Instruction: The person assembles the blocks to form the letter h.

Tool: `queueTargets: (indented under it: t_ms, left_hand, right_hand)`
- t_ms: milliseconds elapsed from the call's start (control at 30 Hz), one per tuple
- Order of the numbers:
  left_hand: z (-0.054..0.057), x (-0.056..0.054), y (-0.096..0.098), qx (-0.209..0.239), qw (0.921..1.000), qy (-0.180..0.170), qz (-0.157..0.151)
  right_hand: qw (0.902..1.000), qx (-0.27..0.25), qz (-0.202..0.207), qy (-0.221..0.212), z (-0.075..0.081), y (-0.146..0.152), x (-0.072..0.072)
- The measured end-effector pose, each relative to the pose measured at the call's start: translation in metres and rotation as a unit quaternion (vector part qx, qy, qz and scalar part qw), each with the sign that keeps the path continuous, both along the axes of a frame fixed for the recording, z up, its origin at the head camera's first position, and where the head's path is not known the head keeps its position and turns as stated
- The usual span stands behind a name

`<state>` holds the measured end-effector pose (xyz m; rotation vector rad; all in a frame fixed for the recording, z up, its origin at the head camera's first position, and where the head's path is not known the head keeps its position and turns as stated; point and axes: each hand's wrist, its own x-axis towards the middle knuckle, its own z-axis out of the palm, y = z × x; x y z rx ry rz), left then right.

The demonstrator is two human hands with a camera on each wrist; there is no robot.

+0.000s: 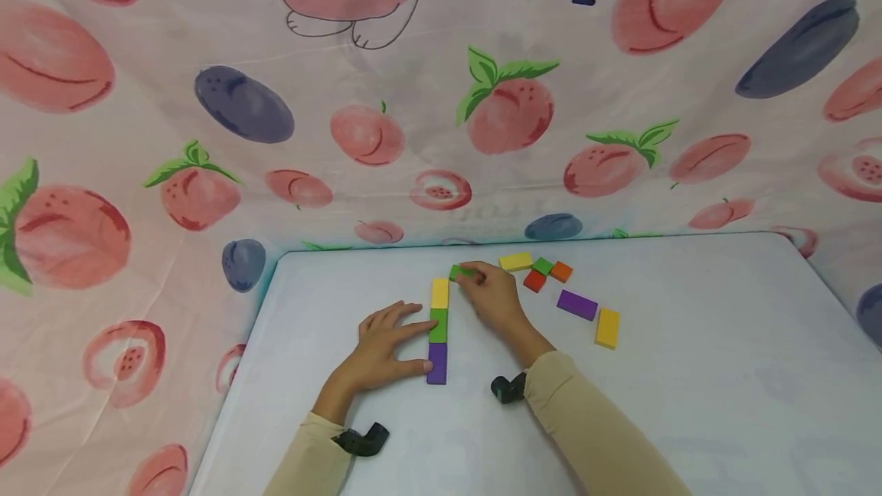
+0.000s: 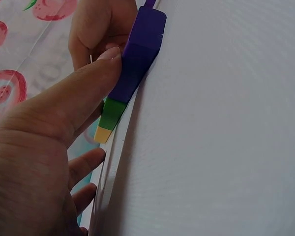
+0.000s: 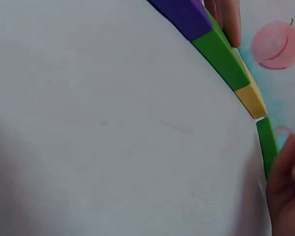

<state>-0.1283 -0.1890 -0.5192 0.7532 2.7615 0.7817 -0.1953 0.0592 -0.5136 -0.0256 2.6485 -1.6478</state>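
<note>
A straight row of blocks runs away from me on the white table: purple [image 1: 437, 366] nearest, then green [image 1: 439, 333], then yellow [image 1: 439, 293] at the far end. My left hand [image 1: 379, 347] lies along the row's left side, fingers spread, with the thumb touching the purple block and the index finger at the green one. Past the yellow end, my right hand [image 1: 492, 298] pinches another green block [image 3: 267, 142] between thumb and fingers. That block is turned at an angle to the row, a small gap from the yellow corner in the right wrist view.
Right of the right hand lie loose blocks: a yellow one [image 1: 515, 262], small green [image 1: 543, 265], red [image 1: 534, 281] and orange [image 1: 561, 272] ones, a purple one [image 1: 577, 305] and another yellow [image 1: 607, 328]. A fruit-print cloth [image 1: 427, 136] hangs behind the table [image 1: 689, 404].
</note>
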Motion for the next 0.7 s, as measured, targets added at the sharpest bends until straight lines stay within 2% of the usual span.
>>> queueTargets:
  t_ms: [133,333,467,600,700]
  left_hand:
    - [0.0,0.0,0.0,0.002,1.0,-0.002,0.001]
    - [0.0,0.0,0.001,-0.001,1.0,-0.002,0.001]
    - [-0.001,0.0,0.0,-0.003,1.0,-0.002,0.0]
    - [-0.001,0.0,0.0,-0.002,1.0,0.0,0.0]
    - [0.0,0.0,0.0,-0.001,1.0,0.002,0.001]
  right_hand:
    - [0.9937,0.097,-0.05,0.026,0.005,0.003,-0.004]
    - [0.9836,0.175,-0.043,0.009,0.007,0.008,-0.006]
    - [0.9813,0.189,-0.035,0.014,0.004,0.01,-0.006]
    - [0.9853,0.165,-0.035,0.024,0.004,0.01,-0.007]
    - [0.9895,0.14,-0.035,0.015,0.003,0.011,-0.007]
